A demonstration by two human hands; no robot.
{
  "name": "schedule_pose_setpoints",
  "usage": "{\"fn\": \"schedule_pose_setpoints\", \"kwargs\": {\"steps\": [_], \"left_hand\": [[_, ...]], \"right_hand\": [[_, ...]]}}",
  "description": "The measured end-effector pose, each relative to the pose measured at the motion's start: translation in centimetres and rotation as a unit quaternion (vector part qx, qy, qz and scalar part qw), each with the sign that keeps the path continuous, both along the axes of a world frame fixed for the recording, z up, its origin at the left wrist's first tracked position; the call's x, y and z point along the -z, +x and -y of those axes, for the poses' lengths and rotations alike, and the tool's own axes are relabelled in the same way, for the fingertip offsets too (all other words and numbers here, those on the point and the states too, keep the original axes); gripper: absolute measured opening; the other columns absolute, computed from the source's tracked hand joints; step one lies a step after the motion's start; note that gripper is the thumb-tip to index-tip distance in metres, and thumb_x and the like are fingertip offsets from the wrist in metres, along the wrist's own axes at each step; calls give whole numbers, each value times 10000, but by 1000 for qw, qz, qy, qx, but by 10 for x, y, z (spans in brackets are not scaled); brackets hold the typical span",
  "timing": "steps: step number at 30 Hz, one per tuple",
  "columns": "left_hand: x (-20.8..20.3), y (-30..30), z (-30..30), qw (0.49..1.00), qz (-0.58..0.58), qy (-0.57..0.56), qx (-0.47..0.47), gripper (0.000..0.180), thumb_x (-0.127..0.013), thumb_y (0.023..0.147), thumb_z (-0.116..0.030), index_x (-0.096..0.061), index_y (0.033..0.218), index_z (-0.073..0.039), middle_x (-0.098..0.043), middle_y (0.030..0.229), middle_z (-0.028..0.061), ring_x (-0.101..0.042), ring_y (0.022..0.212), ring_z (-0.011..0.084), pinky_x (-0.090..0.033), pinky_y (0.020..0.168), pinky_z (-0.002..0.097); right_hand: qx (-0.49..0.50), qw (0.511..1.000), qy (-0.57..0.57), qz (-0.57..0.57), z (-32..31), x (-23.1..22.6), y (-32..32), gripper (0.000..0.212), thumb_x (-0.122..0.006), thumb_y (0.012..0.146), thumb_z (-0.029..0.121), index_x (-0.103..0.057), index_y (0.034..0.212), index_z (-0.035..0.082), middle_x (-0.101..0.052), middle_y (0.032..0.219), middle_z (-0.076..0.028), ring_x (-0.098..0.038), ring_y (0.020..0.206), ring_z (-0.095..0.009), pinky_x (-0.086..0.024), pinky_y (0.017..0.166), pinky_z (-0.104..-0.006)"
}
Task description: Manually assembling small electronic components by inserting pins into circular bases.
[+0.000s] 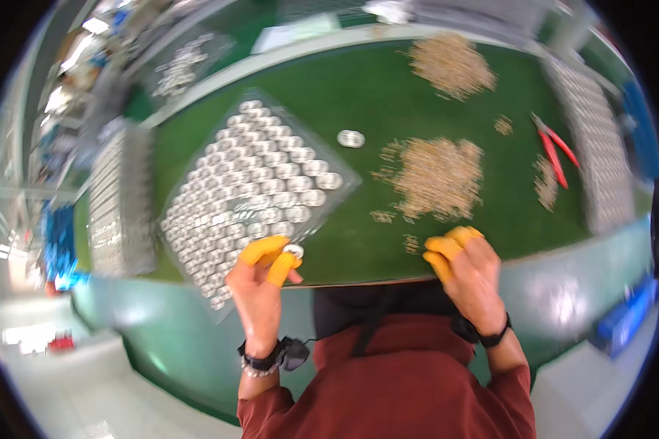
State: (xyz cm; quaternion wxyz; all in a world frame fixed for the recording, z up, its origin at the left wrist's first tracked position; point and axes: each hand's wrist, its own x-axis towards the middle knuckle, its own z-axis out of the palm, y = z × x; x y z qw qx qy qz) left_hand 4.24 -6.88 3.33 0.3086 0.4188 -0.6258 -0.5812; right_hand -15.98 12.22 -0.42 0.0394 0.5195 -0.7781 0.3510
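Observation:
My left hand (260, 272), with yellow finger covers, pinches a small round white part (293, 251) just over the table's near edge. Beside it lies a clear tray (348, 178) turned cornerwise, filled with rows of like white parts. My right hand (472, 267), also in yellow finger covers, is closed with its fingertips low over the table; whatever is between them is hidden. Next to those fingertips is a little cluster of tiny tan pieces (411, 244). Farther off sits a large heap of the same pieces (439, 178). One loose white part (351, 138) rests between tray and heap.
Another heap of tan pieces (452, 64) is at the far side of the green table (322, 80). Red-handled pliers (553, 151) lie at the right, near small scattered pieces (545, 183). Stacked trays stand at the left (121, 201) and right (593, 143) ends.

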Motion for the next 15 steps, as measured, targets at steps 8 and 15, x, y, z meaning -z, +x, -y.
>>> {"fn": "schedule_pose_setpoints", "kwargs": {"steps": [8,15], "left_hand": [[-2,34,77,973,145,-142,-109,161,-671,819,17,-666,979,36,-693,826,96,-642,712,149,-497,619,254],[3,9,95,928,262,-264,-32,128,-707,774,-25,-700,893,21,-685,801,159,-655,668,242,-504,624,322]], "right_hand": [[-53,994,99,-20,-11,-15,-12,138,-698,752,19,-603,852,12,-568,790,-127,-563,743,-332,-468,663,-425],[-75,992,101,-20,-10,-18,-18,129,-659,744,-33,-592,853,-26,-554,814,-152,-550,762,-346,-476,695,-438]]}}
